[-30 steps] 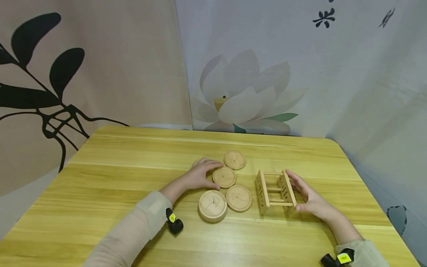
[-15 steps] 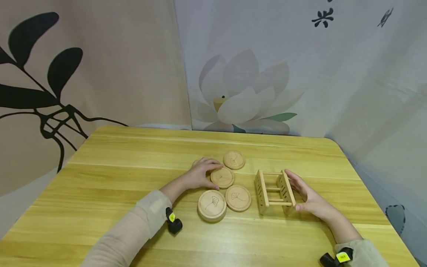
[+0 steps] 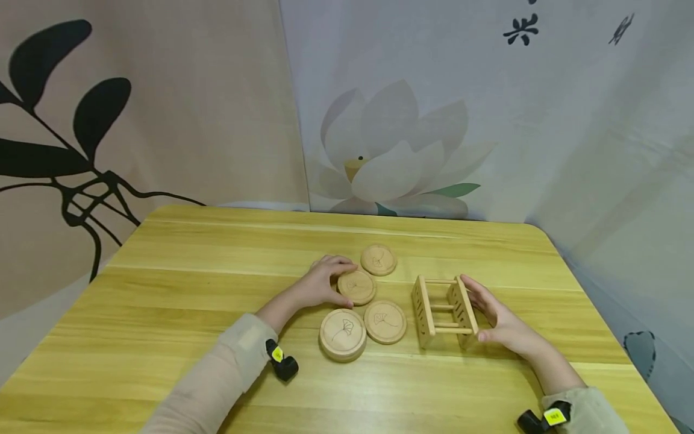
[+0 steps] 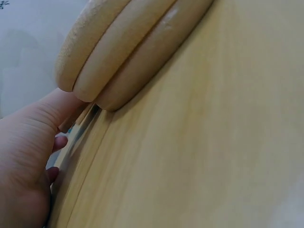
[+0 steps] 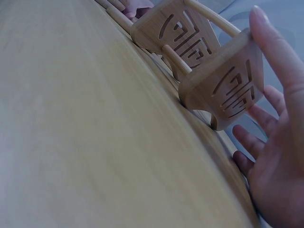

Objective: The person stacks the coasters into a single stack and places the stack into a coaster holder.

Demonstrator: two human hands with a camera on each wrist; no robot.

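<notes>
My left hand (image 3: 324, 281) holds a round wooden coaster (image 3: 358, 287) by its edge, thumb on the near side and fingers on the far side. The coaster lies flat on the table. In the left wrist view, a stack of coasters (image 4: 128, 47) with three layers showing hides part of the thumb. That stack (image 3: 342, 334) carries an engraved ginkgo leaf on top. My right hand (image 3: 501, 319) is beside an upright wooden coaster holder (image 3: 446, 310), its relaxed fingers touching the right side panel. In the right wrist view, cut-out slots mark the panel (image 5: 230, 90).
One loose coaster (image 3: 385, 322) lies between the stack and the holder, and another coaster (image 3: 378, 260) lies farther back. The wooden table (image 3: 217, 253) reaches back to a printed curtain (image 3: 244, 120).
My left hand has slid the coaster slightly left, a little away from the back one. The right hand and the holder keep their places; the head view shifts slightly.
</notes>
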